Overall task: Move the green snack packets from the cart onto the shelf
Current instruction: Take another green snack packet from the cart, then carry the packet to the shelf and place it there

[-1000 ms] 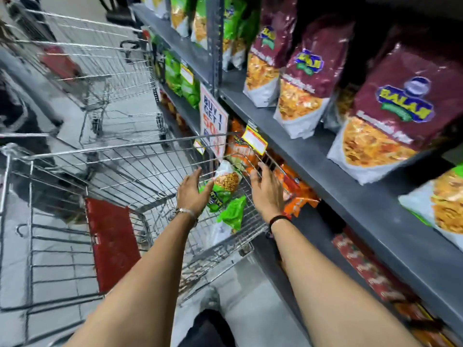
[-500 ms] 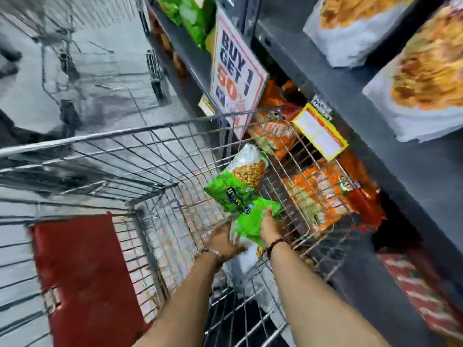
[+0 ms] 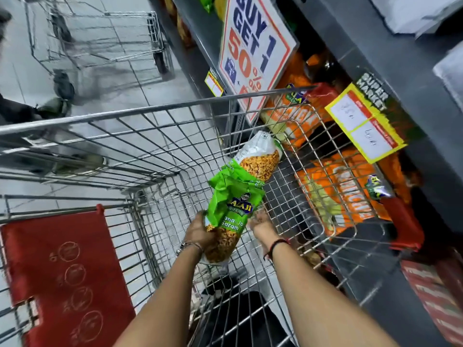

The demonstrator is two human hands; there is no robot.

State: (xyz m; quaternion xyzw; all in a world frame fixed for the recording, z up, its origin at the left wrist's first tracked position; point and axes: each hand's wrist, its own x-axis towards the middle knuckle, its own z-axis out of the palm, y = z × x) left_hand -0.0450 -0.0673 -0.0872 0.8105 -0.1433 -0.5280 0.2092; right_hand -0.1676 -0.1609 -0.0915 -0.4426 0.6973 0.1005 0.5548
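Observation:
Two green snack packets are inside the wire cart (image 3: pixel 140 112). The near green packet (image 3: pixel 234 221) stands tilted at the cart's right side, with my left hand (image 3: pixel 199 232) gripping its lower left edge. My right hand (image 3: pixel 260 224) is just to its right, palm up and fingers apart, at most brushing it. The second green packet (image 3: pixel 261 162) lies beyond it against the cart's far right corner. The grey shelf (image 3: pixel 380 61) runs along the right, above the cart.
Orange snack packets (image 3: pixel 343 196) fill the lower shelf behind the cart's wire side. A "Buy 1 Get 1" sign (image 3: pixel 253 46) and a yellow price tag (image 3: pixel 363 126) hang from the shelf edge. The cart's red seat flap (image 3: pixel 65 271) is at the left. Another cart (image 3: pixel 100 33) and someone's shoes (image 3: pixel 53 106) are on the aisle floor.
The view has dropped closer into the cart. The near packet has come up more upright in my left hand, and my right hand has come off its green top and opened.

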